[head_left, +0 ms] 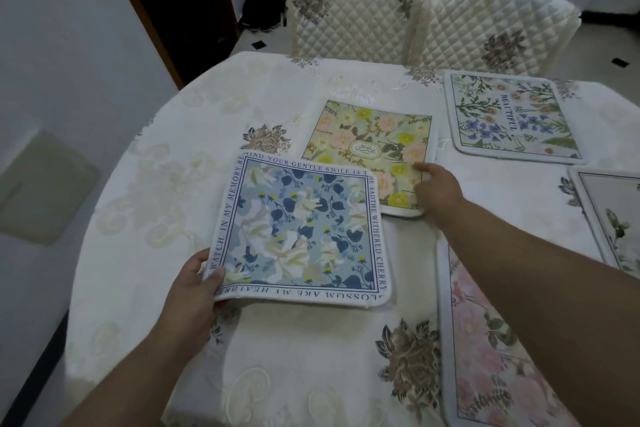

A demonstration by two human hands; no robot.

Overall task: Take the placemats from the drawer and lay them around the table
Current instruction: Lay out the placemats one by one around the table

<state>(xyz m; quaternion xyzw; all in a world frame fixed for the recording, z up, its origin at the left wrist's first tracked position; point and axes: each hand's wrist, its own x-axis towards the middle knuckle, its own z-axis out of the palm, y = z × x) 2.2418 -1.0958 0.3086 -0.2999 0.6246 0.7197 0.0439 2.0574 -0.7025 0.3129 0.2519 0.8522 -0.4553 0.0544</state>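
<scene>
The left hand [194,291] grips the near left corner of a blue floral placemat [298,232], thumb on top over the printed border and the other fingers curled underneath, so that corner is lifted slightly off the tablecloth [156,184]. The left forearm comes up from the near edge of the table, angled toward its middle. The blue placemat's far right corner overlaps the near left corner of a yellow-green floral placemat [370,149], which lies flat toward the table's centre.

The right arm reaches diagonally from the right side across the table, passing over a pink floral placemat [485,357] that lies at the near right edge. The right hand [438,189] rests on the near right corner of the yellow-green placemat: the index finger is stretched out on its surface, pointing left, while the remaining fingers curl down at the mat's edge; whether they hook under it cannot be told.

A placemat printed BEAUTIFUL [512,118], with blue and peach flowers, lies flat by the far right edge, in front of the right-hand quilted chair [495,31]. Another white-bordered placemat [609,218] lies at the right edge, cut off by the frame. A second quilted chair [349,7] stands at the far edge, just beside the first.
</scene>
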